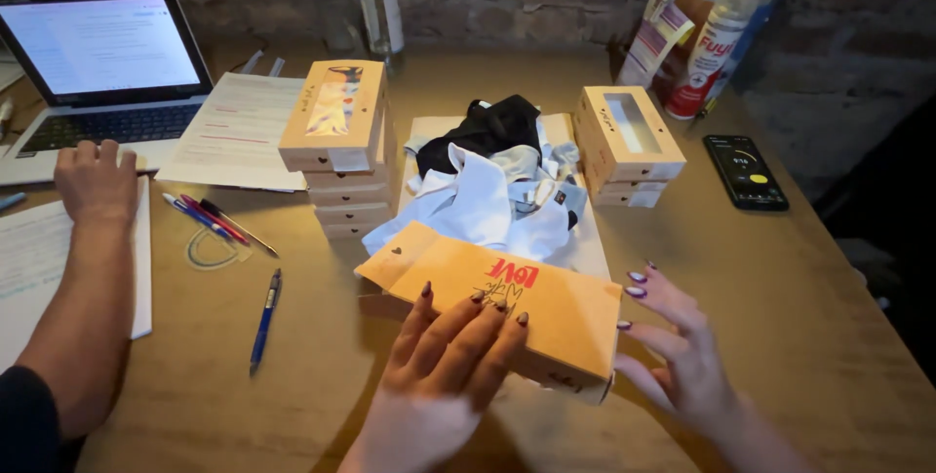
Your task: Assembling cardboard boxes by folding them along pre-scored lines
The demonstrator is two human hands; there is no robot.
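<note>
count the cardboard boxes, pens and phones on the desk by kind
cardboard boxes: 8 as far as the stacks can be read: 1 under the left hand with the right hand beside it, 5 in the tall stack, 2 in the short stack
pens: 3: blue pen, 2 more by the papers
phones: 1
total: 12

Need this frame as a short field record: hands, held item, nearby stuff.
left hand: flat on top of the orange flat cardboard box
right hand: open, beside the box's right end, not clearly touching
behind box: pile of white and black folded fabric
stacks: windowed kraft boxes, left and right of the pile
other person: hand at the laptop
surface: wooden table
</note>
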